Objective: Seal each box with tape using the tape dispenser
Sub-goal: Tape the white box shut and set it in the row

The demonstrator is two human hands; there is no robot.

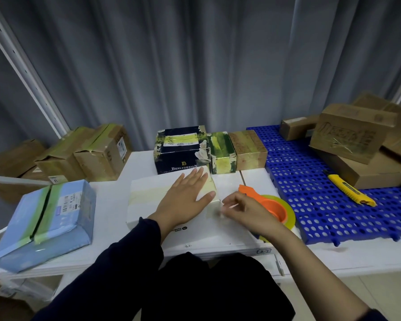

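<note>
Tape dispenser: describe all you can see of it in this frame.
The tape dispenser is orange plastic, with a round cup-like hub and a pointed cutter end reaching away to the left. A roll of translucent yellow-green tape sits around the hub. It lies on the white table, hub opening upward, right of the white box and beside the blue grid mat. The right hand hides its near side, and contact cannot be told.

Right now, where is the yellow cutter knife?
In the head view, the yellow cutter knife lies on the right, on the blue perforated mat, just in front of the stacked brown boxes.
</note>
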